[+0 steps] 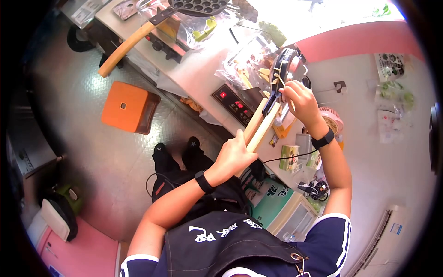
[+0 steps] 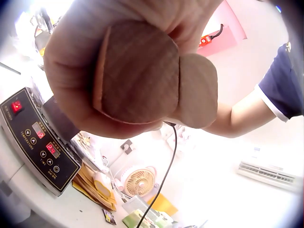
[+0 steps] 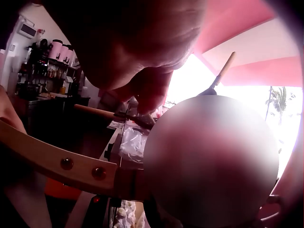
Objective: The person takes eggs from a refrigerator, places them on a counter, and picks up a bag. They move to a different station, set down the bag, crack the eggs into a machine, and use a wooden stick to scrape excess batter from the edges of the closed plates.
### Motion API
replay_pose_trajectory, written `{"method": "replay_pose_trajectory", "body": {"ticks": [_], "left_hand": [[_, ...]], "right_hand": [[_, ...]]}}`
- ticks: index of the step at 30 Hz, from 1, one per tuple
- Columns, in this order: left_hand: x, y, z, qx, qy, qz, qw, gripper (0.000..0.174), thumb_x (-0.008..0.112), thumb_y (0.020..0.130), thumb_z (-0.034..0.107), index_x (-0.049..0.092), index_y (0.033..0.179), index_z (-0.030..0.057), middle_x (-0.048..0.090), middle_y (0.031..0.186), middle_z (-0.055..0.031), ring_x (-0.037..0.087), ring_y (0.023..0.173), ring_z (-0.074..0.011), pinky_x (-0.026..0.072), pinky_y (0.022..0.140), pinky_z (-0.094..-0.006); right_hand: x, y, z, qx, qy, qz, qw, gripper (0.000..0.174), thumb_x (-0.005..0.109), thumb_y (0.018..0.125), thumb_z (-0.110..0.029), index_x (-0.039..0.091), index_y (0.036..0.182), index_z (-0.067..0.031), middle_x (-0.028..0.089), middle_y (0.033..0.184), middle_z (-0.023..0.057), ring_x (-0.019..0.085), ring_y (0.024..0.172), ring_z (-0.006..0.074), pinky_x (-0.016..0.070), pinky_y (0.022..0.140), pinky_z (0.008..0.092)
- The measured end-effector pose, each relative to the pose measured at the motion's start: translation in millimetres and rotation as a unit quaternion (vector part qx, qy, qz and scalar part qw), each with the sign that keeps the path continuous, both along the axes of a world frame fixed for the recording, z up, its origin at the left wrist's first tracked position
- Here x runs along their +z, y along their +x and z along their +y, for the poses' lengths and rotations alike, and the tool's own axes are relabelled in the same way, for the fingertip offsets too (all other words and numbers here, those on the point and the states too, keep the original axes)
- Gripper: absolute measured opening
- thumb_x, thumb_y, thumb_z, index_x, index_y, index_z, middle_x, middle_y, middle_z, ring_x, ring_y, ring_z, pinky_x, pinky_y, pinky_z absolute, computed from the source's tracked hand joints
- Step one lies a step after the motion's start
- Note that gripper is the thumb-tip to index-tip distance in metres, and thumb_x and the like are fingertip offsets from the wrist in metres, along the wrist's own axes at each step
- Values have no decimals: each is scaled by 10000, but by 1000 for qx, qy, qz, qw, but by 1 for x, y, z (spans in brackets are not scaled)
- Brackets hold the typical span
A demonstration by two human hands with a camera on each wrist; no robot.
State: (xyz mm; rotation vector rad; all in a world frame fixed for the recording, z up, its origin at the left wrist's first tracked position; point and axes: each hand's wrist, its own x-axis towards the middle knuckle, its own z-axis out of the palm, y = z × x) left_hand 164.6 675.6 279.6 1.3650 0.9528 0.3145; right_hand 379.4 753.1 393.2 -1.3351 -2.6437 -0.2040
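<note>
My left hand (image 1: 233,156) grips two pale wooden handles (image 1: 264,127) lying side by side; the left wrist view shows its fingers (image 2: 71,80) curled round their ends (image 2: 137,71). The handles lead to a round, dark hinged pan (image 1: 282,64), tilted on edge. Beside the pan, my right hand (image 1: 301,102) has bent fingers and pinches a thin pale strip (image 1: 280,77) at the pan's edge. In the right wrist view the fingertips of this hand (image 3: 142,52) meet above a round, blurred pan face (image 3: 211,161); what lies between them is too dark to tell.
A control panel (image 1: 234,105) with red digits stands by the handles. Behind it lies a clear bag (image 1: 240,64) with pale pieces. Another pan (image 1: 198,6) sits at the counter's far left. An orange stool (image 1: 124,107) stands on the floor; a pink fan (image 1: 331,119) is right.
</note>
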Motion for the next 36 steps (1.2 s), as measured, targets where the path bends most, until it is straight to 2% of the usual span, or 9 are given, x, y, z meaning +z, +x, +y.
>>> {"method": "replay_pose_trajectory", "body": {"ticks": [6,9,14,22,24,27,30,32,36], "left_hand": [[6,0,1,10,7,-1,1000,496,748,715,240,419,951,-48,635,817,-314,667,804,-437,537,743,-451],[10,0,0,-1,10,14,1000,496,743,715,229,418,961,-53,635,817,-317,662,807,-447,539,742,-458],[7,1,-2,9,22,16,1000,488,746,716,213,416,958,-54,634,798,-318,662,805,-457,544,733,-478],[7,-1,-1,10,15,13,1000,497,750,715,215,417,960,-60,632,791,-323,661,790,-461,544,724,-474],[5,-1,-1,10,11,9,1000,498,751,715,215,416,960,-60,632,788,-321,661,788,-461,544,723,-475],[6,-1,1,11,17,-5,1000,495,747,716,216,415,958,-59,634,784,-318,661,786,-461,545,724,-473],[7,-1,0,1,10,0,1000,488,740,719,216,415,958,-59,633,785,-319,661,785,-460,544,727,-470],[7,0,1,1,8,8,1000,486,736,721,217,414,958,-58,632,784,-320,661,780,-460,545,722,-470],[5,-2,0,6,7,-5,1000,487,738,722,219,412,957,-57,631,784,-322,661,783,-461,547,722,-473]], "right_hand": [[-9,4,-10,42,-66,-67,995,181,599,700,1,554,869,-46,506,760,69,566,736,244,498,645,346],[2,0,13,34,38,-97,994,171,598,697,-29,544,858,-54,498,750,57,565,732,222,494,623,331],[-12,-19,3,54,34,-194,979,146,612,736,-64,533,857,-85,494,745,35,570,738,185,499,631,295],[-24,-21,12,22,45,-190,981,131,607,740,-60,512,827,-87,496,735,42,565,719,200,500,628,307],[-5,-24,6,23,25,-145,989,139,629,715,-38,532,810,-68,492,729,54,563,703,215,487,601,321],[36,-48,-3,21,51,55,997,133,678,712,6,557,762,-23,523,724,87,546,632,258,434,534,353],[40,-34,10,-24,39,111,993,151,674,808,-6,532,758,-11,508,681,100,527,597,267,418,524,356],[33,-19,28,-135,-4,132,982,204,672,865,-49,496,767,-17,480,641,122,481,552,288,409,529,357],[18,-11,37,-102,-31,117,987,212,660,877,-62,487,761,-18,474,637,119,466,554,284,405,527,358]]}}
